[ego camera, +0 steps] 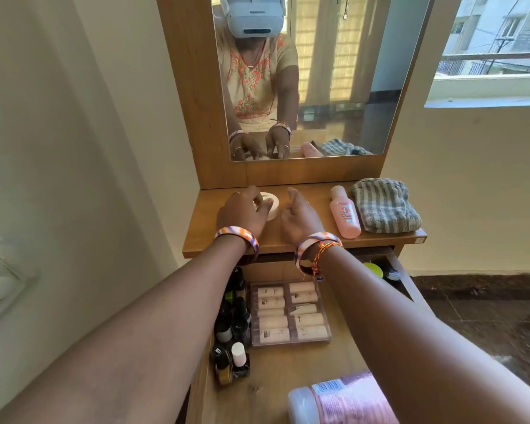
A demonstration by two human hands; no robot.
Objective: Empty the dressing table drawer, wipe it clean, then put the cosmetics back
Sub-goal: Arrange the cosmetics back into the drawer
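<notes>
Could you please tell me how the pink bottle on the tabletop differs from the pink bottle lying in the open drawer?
The small pink bottle lies on the tabletop beside the striped cloth; the large pink bottle lies at the near end of the open drawer. The small one looks far slimmer, with a pale pink cap; the large one is bulkier, with a whitish end. Both lie on their sides.

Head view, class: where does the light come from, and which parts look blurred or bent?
Head view: daylight enters through the window at upper right; the pink bottle at the bottom edge is blurred; the wide-angle lens bows the left wall and stretches both forearms; the mirror shows a clear reflection, no glare.
</notes>
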